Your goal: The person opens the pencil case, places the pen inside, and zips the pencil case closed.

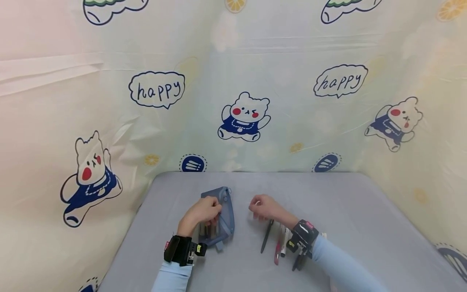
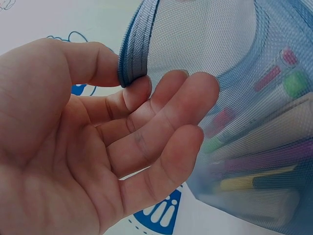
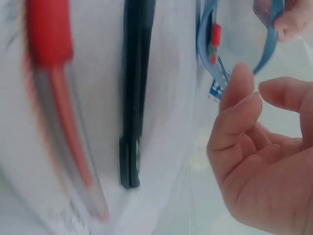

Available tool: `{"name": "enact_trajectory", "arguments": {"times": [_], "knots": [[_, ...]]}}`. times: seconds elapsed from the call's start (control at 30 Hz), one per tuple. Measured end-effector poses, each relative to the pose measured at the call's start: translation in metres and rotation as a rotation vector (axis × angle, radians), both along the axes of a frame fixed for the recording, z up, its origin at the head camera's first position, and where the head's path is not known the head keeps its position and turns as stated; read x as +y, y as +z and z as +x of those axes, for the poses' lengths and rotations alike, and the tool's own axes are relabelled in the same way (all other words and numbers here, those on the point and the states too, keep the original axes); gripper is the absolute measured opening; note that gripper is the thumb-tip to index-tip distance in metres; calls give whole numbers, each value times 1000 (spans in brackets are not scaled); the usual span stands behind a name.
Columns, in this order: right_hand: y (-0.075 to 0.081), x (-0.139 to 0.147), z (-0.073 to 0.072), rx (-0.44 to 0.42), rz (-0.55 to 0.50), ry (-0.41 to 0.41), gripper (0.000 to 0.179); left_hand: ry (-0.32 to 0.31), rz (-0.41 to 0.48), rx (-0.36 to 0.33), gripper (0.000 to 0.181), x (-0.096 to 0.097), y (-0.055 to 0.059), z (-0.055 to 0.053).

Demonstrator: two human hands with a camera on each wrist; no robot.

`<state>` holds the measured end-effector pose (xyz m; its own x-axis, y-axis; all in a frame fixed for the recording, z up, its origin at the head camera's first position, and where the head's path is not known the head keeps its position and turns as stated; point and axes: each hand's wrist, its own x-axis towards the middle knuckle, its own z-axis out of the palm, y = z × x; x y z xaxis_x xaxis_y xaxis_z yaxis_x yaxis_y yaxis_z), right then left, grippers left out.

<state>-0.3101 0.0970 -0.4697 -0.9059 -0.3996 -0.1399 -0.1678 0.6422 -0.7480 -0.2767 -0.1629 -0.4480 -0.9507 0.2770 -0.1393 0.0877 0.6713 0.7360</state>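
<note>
Saw in the head view a blue mesh pencil pouch [image 1: 228, 211] lying on the grey table [image 1: 242, 267], with the left hand [image 1: 205, 209] over it, pinching its edge; found the right hand [image 1: 266, 207] to the pouch's right, apart from it; spotted a black pen [image 1: 267, 236], a pink pen [image 1: 277, 251] and a white marker [image 1: 283, 245] lying side by side, perhaps for easy picking; made out dark pens [image 1: 297, 261] too, partly covered by the right wrist camera [image 1: 306, 232].

Saw in the left wrist view the thumb and index finger pinching the zipper edge [image 2: 137, 44], the other fingers loosely bent; judged that hold as steadying the pouch's mouth; read through the mesh a green-ended marker [image 2: 295, 84], a purple pen [image 2: 269, 155] and a yellow-and-dark pen [image 2: 237, 183], packed close.

Saw in the right wrist view the mouth gaping, seemingly held so by the left hand, with a red-ended pen [image 3: 216, 36] inside; noticed the right hand loosely curled, only a narrow gap between thumb and index finger, nothing visible in it; noted a red clear-barrelled pen [image 3: 51, 34] nearby, blurred.
</note>
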Motion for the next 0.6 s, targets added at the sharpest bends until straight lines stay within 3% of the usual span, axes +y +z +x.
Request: {"name": "enact_trajectory", "arguments": {"times": [0.17,0.4,0.6], "knots": [[6,14,1,5,71,-14,21,7,0,-13,19,-1,-2,0],[2,30,1,22,121,-48,18,13,4,-6,19,-1,-4,-1],[-2,46,7,50,224,-28,16,-6,1,-1,20,0,-5,-3]]}}
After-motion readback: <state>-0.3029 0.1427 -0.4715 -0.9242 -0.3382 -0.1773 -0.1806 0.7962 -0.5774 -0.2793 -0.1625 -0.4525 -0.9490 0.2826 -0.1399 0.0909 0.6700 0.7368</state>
